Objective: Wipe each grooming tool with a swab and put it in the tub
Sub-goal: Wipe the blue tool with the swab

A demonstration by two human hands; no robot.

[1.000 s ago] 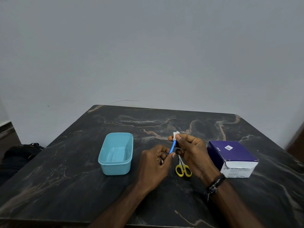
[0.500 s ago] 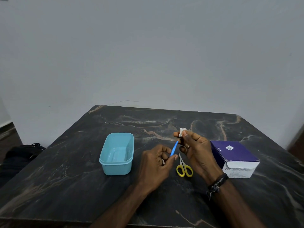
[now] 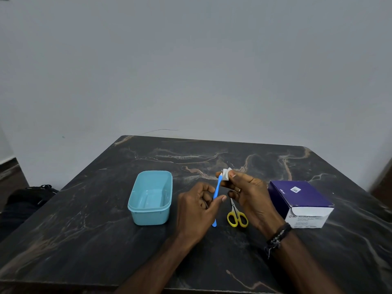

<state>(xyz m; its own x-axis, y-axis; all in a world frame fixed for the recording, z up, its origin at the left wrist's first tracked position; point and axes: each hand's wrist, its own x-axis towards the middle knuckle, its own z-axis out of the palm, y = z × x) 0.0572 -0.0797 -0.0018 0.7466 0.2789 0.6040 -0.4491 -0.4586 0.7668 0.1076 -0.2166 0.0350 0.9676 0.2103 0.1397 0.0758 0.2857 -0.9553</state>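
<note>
Marble table (image 3: 106, 240): left hand (image 3: 197, 211) gripping blue tool (image 3: 216, 190), right hand (image 3: 248, 194) pinching swab (image 3: 226, 175).

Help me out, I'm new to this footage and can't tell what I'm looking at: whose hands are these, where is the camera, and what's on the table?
There is no machine here: a person wears a camera on the head, looking forward and down, so you see that person's own two arms reaching in from below.

The left hand holds a thin blue grooming tool by its middle. The right hand pinches a small white swab around the tool's upper end, wiping it.

On the dark marble table stand an empty light blue tub to the left, yellow-handled scissors lying flat between the hands, and a purple and white box of alcohol swabs to the right.
</note>
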